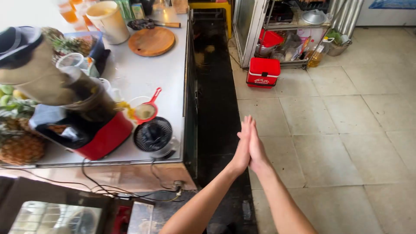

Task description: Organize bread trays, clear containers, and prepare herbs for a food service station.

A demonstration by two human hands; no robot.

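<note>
Tiled floor (pixel 329 121) in pale beige covers the right half of the view; a white counter (pixel 143 73) runs along the left, edged by a dark floor channel (pixel 214 108).

Left hand (pixel 242 147) and right hand (pixel 256 149) are pressed flat together, palm to palm, fingers straight and pointing away from the body. Neither grasps anything; both hang over the dark channel, apart from the counter.

Nearest to the hands, at the counter's near corner, sits a black round strainer part (pixel 152 134) on a clear base. It appears a light, rigid plastic piece, possibly wet and slippery; judged best taken by its outer rim. Just behind it lies a small red-handled sieve (pixel 146 109), light and thin, to be lifted by the handle. Beside these stands a red juicer (pixel 93 130), judged heavy and needing support at its base.

Elsewhere: a pineapple (pixel 19 145) at the left edge, a round wooden board (pixel 151 41), a cream bucket (pixel 108 19), and a red box (pixel 263 72) on the floor beside a metal shelf (pixel 299 39).
</note>
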